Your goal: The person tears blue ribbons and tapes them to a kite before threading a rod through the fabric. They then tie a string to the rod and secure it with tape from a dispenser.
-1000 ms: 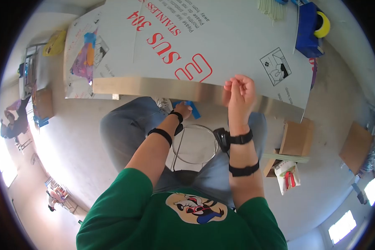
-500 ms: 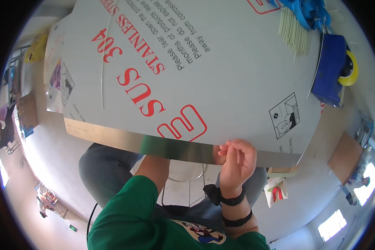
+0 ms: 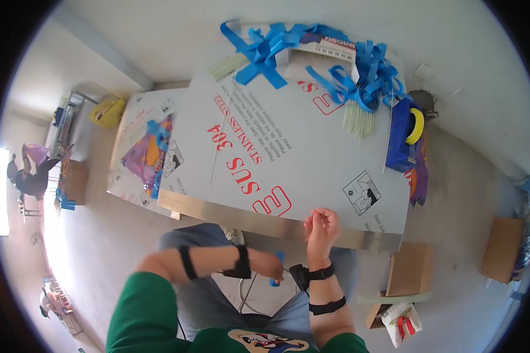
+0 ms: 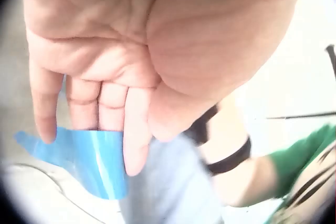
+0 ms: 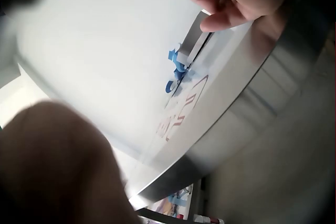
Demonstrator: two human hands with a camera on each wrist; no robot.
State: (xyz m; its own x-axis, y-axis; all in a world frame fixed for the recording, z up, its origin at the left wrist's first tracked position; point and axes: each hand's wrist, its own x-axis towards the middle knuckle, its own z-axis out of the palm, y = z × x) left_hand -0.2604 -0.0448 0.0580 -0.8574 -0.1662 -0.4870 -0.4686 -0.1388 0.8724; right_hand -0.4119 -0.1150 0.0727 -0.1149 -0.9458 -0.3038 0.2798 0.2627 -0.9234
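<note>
Over the lap, my left hand [image 3: 266, 265] holds a blue strip [image 4: 100, 163] between its fingers, below the near edge of the table [image 3: 312, 194]. In the left wrist view the strip is glossy and curved, crossing in front of the two middle fingers, with the index and little fingers over its ends. My right hand [image 3: 322, 229] rests at the table's metal front edge [image 3: 235, 217], its fingers loosely bent and the thumb close to them. Nothing shows in the right hand.
Blue ribbon bows [image 3: 271, 50] and bundles of pale sticks [image 3: 359, 120] lie toward the back. A blue tape dispenser [image 3: 400, 138] stands at the right edge. One thin stick [image 3: 218, 147] and a purple packet [image 3: 144, 153] lie left. A cardboard box [image 3: 409, 270] is on the floor.
The left hand, hidden below the table edge half a second ago, is back in sight over the lap with the blue strip. The right hand stays at the edge; the head view has shifted.
</note>
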